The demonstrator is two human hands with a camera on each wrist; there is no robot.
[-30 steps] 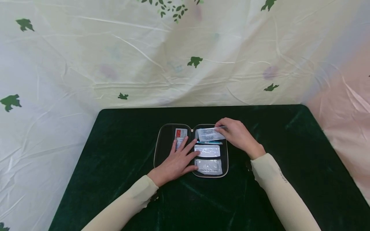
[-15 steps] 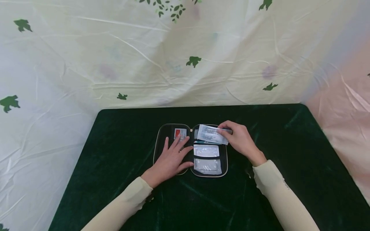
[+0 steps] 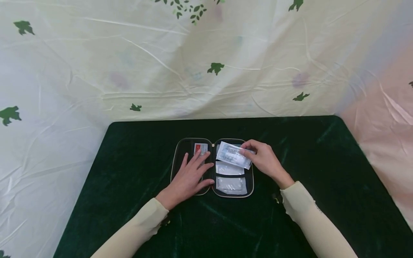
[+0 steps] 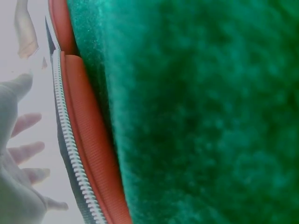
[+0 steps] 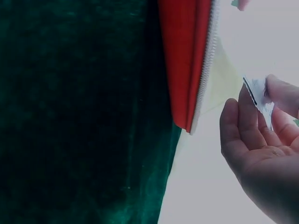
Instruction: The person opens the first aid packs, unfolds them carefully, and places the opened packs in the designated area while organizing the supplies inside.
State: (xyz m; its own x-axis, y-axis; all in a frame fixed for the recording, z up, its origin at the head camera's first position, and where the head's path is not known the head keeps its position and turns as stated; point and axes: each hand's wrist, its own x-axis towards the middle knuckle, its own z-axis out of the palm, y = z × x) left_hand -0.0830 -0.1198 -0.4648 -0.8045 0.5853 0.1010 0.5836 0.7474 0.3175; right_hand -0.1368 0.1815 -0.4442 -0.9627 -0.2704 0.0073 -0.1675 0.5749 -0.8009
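An unfolded zip case [image 3: 183, 148], dark inside and red outside, lies on the table. My right hand [image 3: 266, 158] pinches a white printed packet [image 3: 230, 154] between thumb and fingers, tilted over the upper part of the case's right half. In the right wrist view, the packet [image 5: 259, 95] shows edge-on between thumb and fingers. My left hand [image 3: 188, 177] spreads its straight fingers over the left half, partly hiding a white packet with a red mark [image 3: 200, 147]. Two whitish packets [image 3: 229, 167] [image 3: 230, 185] sit in the right half by a dark strap [image 3: 230, 176].
Dark green velvet covers the table [image 3: 145, 143]. A pale cloth with green leaf and bird prints [image 3: 161, 71] hangs behind it. The case's red side wall [image 4: 91, 126] and zipper teeth [image 4: 70, 130] stand up from the velvet in the left wrist view.
The packet in my right hand has tilted and come nearer to me, now covering the blue-green strip seen before. My left hand has slid slightly left, off the right half.
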